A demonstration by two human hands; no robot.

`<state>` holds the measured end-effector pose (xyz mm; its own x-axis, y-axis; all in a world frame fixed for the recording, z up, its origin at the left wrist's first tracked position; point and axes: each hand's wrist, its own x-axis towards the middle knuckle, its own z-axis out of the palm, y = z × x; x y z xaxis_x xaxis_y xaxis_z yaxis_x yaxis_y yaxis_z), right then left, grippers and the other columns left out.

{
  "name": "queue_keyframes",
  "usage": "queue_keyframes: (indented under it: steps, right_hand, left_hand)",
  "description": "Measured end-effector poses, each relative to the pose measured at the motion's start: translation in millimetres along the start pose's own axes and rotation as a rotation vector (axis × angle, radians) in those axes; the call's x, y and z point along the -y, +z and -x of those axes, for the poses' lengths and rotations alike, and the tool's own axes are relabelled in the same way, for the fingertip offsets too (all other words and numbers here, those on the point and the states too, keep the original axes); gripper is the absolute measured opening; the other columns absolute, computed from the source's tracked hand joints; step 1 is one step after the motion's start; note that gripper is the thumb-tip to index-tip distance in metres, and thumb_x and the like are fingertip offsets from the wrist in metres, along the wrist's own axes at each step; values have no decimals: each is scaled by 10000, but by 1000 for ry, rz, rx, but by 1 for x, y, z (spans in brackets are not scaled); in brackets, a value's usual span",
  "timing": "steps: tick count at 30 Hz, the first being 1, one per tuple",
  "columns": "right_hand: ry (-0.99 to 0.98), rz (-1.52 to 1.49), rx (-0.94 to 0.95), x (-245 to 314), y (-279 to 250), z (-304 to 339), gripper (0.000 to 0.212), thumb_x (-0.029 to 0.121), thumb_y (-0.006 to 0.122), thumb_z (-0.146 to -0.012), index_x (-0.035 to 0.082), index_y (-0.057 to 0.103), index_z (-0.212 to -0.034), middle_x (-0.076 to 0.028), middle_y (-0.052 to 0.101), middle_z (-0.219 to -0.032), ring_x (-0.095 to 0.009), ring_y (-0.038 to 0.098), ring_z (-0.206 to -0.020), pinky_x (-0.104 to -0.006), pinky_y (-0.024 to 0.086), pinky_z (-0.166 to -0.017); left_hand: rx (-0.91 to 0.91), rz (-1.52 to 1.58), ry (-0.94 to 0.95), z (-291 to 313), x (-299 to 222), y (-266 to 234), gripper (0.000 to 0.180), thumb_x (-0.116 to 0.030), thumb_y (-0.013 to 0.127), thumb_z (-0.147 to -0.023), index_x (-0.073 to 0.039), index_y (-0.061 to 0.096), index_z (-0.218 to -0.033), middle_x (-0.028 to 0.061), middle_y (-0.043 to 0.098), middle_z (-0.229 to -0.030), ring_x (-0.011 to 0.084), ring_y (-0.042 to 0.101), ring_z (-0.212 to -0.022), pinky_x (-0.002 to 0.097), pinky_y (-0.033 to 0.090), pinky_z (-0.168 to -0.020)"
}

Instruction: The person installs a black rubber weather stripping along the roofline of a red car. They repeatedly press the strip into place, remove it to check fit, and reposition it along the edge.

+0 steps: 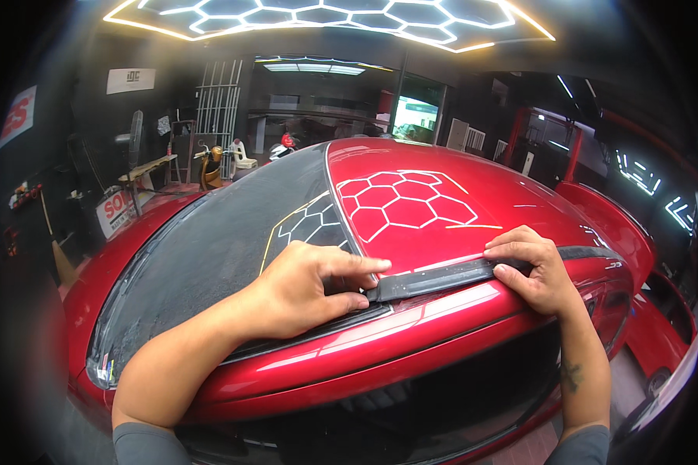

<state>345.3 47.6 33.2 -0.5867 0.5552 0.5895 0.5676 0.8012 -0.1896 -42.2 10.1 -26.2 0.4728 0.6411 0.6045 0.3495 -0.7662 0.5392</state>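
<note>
A long black roof trim strip (pixel 434 280) lies along the near side of a red car's roof (pixel 512 190), from the windshield's upper corner toward the rear. My left hand (pixel 306 287) is at its front end, index finger stretched over the far side and thumb low on the near side, closed about the strip's tip. Farther back, my right hand (pixel 537 267) pinches the strip between thumb and fingers. Part of the strip is hidden beneath that hand, and it shows again behind it, running to the rear. The dark, dusty windshield (pixel 209 232) extends under my left forearm.
Below the strip is the car's dark side window (pixel 395 399). Another red car body (pixel 659 325) stands at the right. Along the far left are a standing fan (pixel 135 136), a bench (pixel 149 167) and a white plastic chair (pixel 243 156). Hexagonal lights (pixel 326 17) hang overhead.
</note>
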Motion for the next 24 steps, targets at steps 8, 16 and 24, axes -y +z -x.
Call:
queue_keyframes:
  steps: [8, 16, 24]
  right_hand:
    - [-6, 31, 6, 1, -1, -6, 209, 65, 728, -962, 34, 845, -1133, -139, 774, -1165, -284, 713, -1151, -409, 558, -1022]
    - [-11, 142, -37, 3, 8, -9, 189, 24, 741, -956, 45, 842, -1115, -126, 770, -1115, -283, 709, -1121, -402, 576, -989]
    - [-319, -16, 222, 49, 32, -37, 271, 114, 859, -891, 86, 832, -1160, -96, 753, -1196, -287, 689, -1129, -422, 564, -956]
  left_hand:
    - [24, -322, 316, 16, -8, 16, 468, 35, 688, -904, -25, 748, -1364, 195, 694, -1313, 349, 685, -1144, 441, 570, -991]
    - [142, -337, 271, 18, -12, 15, 567, -212, 690, -967, -3, 657, -1493, 206, 636, -1414, 362, 602, -1254, 496, 421, -1135]
    - [128, -541, 292, 24, -24, 19, 714, -426, 770, -964, 16, 626, -1506, 201, 629, -1466, 378, 596, -1323, 521, 443, -1131]
